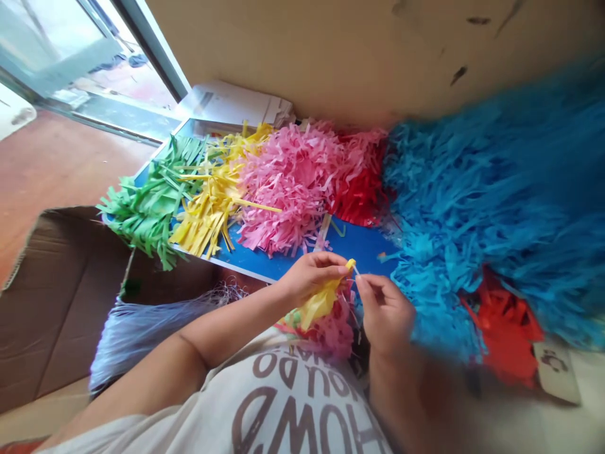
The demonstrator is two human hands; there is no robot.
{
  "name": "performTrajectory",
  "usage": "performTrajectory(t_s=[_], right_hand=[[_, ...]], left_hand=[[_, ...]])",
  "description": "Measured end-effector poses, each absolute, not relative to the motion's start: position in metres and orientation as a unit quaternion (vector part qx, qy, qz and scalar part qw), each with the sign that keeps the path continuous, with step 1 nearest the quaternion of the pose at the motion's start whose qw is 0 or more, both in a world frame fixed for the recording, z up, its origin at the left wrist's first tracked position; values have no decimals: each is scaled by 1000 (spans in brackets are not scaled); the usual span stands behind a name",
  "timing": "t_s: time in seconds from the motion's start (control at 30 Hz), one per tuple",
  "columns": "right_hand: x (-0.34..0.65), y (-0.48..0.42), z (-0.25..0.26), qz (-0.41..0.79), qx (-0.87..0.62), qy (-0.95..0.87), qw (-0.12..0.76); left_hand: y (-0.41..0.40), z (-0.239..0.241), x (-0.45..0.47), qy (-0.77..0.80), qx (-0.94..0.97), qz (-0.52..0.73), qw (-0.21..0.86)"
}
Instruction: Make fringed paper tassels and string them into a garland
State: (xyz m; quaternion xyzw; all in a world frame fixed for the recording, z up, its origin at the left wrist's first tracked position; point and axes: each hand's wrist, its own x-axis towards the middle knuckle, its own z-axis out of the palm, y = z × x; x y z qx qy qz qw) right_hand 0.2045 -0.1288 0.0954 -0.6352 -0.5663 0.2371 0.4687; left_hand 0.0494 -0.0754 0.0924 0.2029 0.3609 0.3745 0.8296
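Just off the near edge of a blue, pale-rimmed tabletop (366, 243), with the left hand (319, 274) clamped on a bright yellow bundle of thin, crêpe-like paper (319, 307), pinching near its top; with the right hand (385, 302), thumb and forefinger together, gripping a thin white strand (357, 269) at the bundle's tip. Ideally keeping the gathered top squeezed tight, drawing the strand evenly without tearing such flimsy-looking paper, and keeping clear of the pink fringed paper (331, 333) just below. Across a cream cloth shirt (283, 410), showing upside down in brown capitals: HOW D, YOU DO and, less clearly, WHAT. On a beige card (558, 372) at far right, bearing a dark print too blurred for reading.
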Motion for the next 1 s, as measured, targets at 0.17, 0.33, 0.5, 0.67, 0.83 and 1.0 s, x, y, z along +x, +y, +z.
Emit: performTrajectory(t_s=[0.17, 0.33, 0.5, 0.67, 0.83, 1.0], right_hand=[[203, -128, 94, 229, -638, -569, 465], [207, -125, 91, 230, -648, -578, 440], [207, -128, 90, 340, -623, -572, 412], [212, -129, 83, 382, -613, -551, 418], [217, -128, 80, 325, -610, -587, 422], [234, -126, 87, 301, -572, -532, 546]], left_hand=[[-76, 99, 53, 364, 183, 378, 832], [-78, 88, 52, 384, 320, 402, 767], [-81, 77, 54, 409, 511, 416, 631], [-87, 80, 55, 408, 596, 391, 570], [-91, 87, 57, 437, 679, 358, 470], [-92, 89, 62, 424, 702, 337, 463]])
